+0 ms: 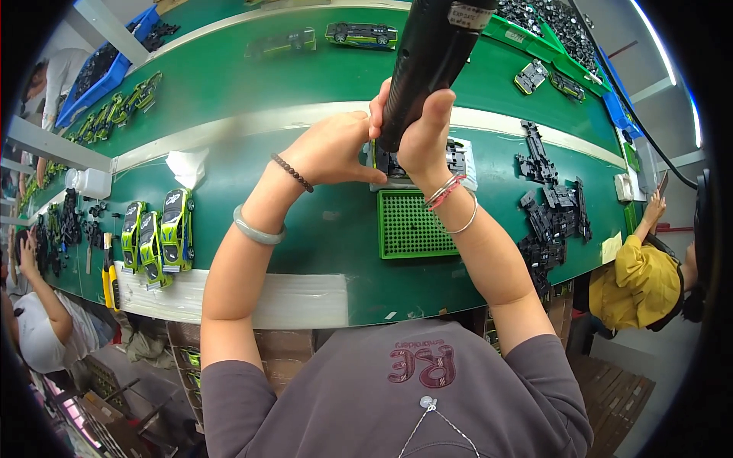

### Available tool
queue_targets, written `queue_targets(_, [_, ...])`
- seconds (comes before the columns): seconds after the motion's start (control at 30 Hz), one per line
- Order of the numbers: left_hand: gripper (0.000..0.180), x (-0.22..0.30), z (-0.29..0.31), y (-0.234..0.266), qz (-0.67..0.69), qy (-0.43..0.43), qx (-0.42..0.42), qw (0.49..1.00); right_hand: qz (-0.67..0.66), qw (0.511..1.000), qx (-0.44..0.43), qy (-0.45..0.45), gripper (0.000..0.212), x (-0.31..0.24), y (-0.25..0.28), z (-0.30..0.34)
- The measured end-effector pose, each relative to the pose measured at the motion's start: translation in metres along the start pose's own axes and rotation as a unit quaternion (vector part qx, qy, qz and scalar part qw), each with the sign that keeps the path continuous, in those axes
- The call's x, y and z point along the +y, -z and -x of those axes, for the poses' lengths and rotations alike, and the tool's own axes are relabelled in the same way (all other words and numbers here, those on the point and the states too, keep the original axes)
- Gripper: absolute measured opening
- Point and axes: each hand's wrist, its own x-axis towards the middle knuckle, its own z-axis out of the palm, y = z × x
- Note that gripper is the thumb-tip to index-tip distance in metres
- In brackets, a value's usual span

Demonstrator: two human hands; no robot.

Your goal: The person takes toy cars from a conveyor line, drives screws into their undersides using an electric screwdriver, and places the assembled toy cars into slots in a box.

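My right hand is wrapped round a thick black power screwdriver, which stands nearly upright with its tip hidden behind the hand. Beneath it, a toy car lies underside up in a pale holder. Reaching in from the left, my left hand grips the car and holder, thumb along the near edge; its far fingers are partly hidden. A green perforated tray sits just nearer to me, below the holder. Right of my right forearm lie several black plastic chassis parts.
Green and yellow toy cars stand at the left, beside a yellow-handled tool and white tissue. On the far belt lies an upturned car. Green bins hold black parts. Co-workers sit left and right, one in a yellow top.
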Motion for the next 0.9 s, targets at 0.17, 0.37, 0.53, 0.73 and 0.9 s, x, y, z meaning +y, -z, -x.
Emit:
queue_targets(0.17, [0.046,0.000,0.003,0.004,0.027,0.016,-0.002,0.999,0.035,0.999,-0.003,-0.001,0.078,-0.001,-0.007,-0.002])
queue_targets(0.37, [0.048,-0.004,-0.002,0.002,0.045,0.011,-0.019,0.999,0.007,1.000,0.010,0.005,0.080,0.002,0.001,-0.001])
queue_targets(0.53, [0.054,-0.009,-0.003,-0.002,0.080,-0.009,0.023,0.997,-0.061,0.998,0.018,-0.010,0.081,0.004,0.009,0.000])
queue_targets(0.73, [0.049,-0.003,-0.001,0.027,0.442,-0.004,0.128,0.888,-0.116,0.984,0.116,0.063,0.100,-0.078,0.060,0.017])
queue_targets(0.9, [0.058,-0.028,0.012,0.102,0.241,0.067,0.229,0.941,0.001,0.980,0.197,-0.037,0.092,-0.082,0.121,0.090])
